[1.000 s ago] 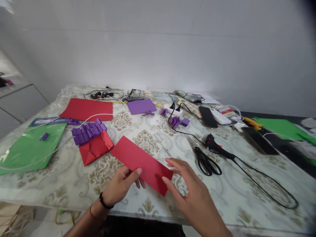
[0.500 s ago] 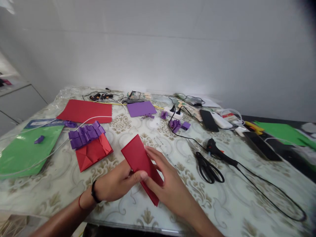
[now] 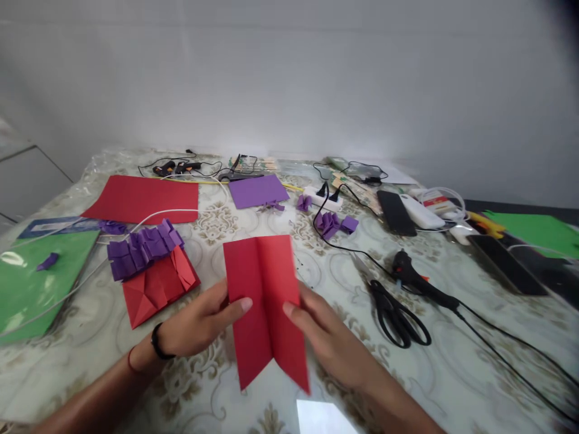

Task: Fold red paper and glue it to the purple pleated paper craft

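Both my hands hold a red paper sheet [image 3: 265,301] that is spread open above the table with a fold crease down its middle. My left hand [image 3: 199,325] pinches its left edge, thumb on top. My right hand [image 3: 328,340] grips its right edge, thumb on the paper. A folded red paper piece [image 3: 156,289] lies to the left with a pleated purple paper strip [image 3: 142,247] on top of it.
Black scissors [image 3: 398,313] and a black glue gun [image 3: 418,280] with its cable lie to the right. Flat red [image 3: 142,199], purple [image 3: 257,190] and green [image 3: 31,283] sheets, small purple folds [image 3: 332,224], a power strip [image 3: 322,200], phones and cables cover the patterned table [image 3: 452,374].
The folded red strip has been turned upright and opened out into a wider sheet with a centre crease. Both hands shifted to grip its side edges.
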A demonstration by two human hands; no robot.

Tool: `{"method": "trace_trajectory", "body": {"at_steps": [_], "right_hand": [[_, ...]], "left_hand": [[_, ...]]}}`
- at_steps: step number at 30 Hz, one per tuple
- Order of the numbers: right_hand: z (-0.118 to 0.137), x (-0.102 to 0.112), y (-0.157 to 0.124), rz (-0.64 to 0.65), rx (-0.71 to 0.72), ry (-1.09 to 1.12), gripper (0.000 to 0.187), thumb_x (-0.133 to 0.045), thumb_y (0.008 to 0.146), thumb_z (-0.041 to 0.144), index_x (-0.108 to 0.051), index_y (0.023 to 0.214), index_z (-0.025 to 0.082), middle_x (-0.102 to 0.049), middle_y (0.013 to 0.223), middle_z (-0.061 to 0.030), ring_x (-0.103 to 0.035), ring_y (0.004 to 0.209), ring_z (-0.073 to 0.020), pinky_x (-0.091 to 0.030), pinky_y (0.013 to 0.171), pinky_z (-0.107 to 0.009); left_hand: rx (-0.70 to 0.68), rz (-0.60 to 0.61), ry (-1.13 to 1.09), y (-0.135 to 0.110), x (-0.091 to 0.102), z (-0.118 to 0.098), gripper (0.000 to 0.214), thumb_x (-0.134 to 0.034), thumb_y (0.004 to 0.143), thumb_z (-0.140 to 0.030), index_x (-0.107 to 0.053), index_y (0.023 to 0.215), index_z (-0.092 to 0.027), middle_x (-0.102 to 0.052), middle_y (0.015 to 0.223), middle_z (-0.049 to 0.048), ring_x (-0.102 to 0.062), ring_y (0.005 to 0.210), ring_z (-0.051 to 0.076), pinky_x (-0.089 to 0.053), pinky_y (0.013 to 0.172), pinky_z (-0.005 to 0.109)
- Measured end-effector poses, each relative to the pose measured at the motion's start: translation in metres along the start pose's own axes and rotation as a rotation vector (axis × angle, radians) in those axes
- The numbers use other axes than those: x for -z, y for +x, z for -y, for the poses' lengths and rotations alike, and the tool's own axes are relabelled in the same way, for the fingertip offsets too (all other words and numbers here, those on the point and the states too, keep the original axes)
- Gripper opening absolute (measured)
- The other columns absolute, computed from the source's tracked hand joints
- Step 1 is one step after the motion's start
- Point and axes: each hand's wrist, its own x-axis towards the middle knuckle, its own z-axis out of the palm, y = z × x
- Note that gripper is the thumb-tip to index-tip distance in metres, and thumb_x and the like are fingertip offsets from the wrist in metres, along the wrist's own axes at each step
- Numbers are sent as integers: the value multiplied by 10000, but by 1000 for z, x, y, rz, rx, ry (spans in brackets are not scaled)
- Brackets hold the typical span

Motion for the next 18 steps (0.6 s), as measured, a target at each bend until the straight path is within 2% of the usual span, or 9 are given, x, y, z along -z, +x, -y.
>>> {"method": "trace_trajectory", "body": {"at_steps": [2,4,7,9,10,12,13,16,18], "right_hand": [[-7,9,3,-34,-122,70,388,-534,1040,546,-752,1164,250,-789,1040,-72,-750,937,-273,-633,848,-403],[-17,15,8,-42,-178,165,382,-566,1020,567,-730,1098,232,-765,960,-62,-733,846,-243,-621,777,-369],[-33,15,14,-203,-83,193,329,-693,960,501,-622,1197,284,-690,1048,-31,-688,884,-199,-600,749,-324],[-39,10,15,-335,2,92,311,-738,937,429,-578,1177,312,-627,1078,-13,-652,903,-180,-590,763,-309],[-40,6,14,-353,31,33,266,-728,948,409,-581,1146,309,-611,1097,-16,-643,930,-180,-588,792,-314],[-37,0,11,-281,20,-39,197,-661,999,422,-607,1139,294,-618,1157,-46,-650,1021,-202,-586,858,-342],[-34,-2,9,-218,-9,-36,233,-632,1018,451,-613,1186,290,-630,1200,-66,-657,1071,-220,-589,882,-360],[-24,-8,5,-45,-86,101,499,-660,995,541,-525,1404,291,-627,1374,-109,-670,1182,-259,-598,965,-413],[-20,-11,4,32,-93,206,621,-710,965,548,-461,1478,301,-616,1439,-111,-675,1218,-265,-590,1027,-437]], "left_hand": [[77,-57,-153,1,1,7,393,-614,1038,-500,-679,1300,-215,-768,1185,96,-737,1045,280,-625,887,389],[93,-132,-291,3,1,13,477,-679,1000,-488,-628,1391,-220,-758,1251,120,-754,1046,298,-645,868,402],[57,-227,-375,9,0,20,603,-737,963,-435,-534,1498,-245,-727,1344,129,-738,1150,321,-646,928,431],[64,-261,-398,11,-3,21,629,-743,952,-427,-513,1510,-251,-724,1356,123,-725,1190,326,-644,945,435],[82,-273,-406,12,-5,21,618,-739,949,-434,-524,1496,-245,-723,1359,120,-722,1198,327,-643,953,435],[121,-312,-388,12,-9,21,552,-718,952,-453,-577,1433,-223,-718,1372,115,-707,1230,325,-633,990,430],[140,-333,-357,12,-11,21,512,-704,956,-455,-603,1398,-215,-712,1384,111,-690,1263,322,-621,1019,422],[167,-368,-275,13,-17,22,448,-627,984,-452,-624,1367,-219,-704,1396,99,-658,1314,313,-609,1041,415],[172,-353,-287,15,-20,23,448,-544,1013,-443,-601,1397,-219,-724,1343,103,-688,1264,314,-622,1007,439]]}}
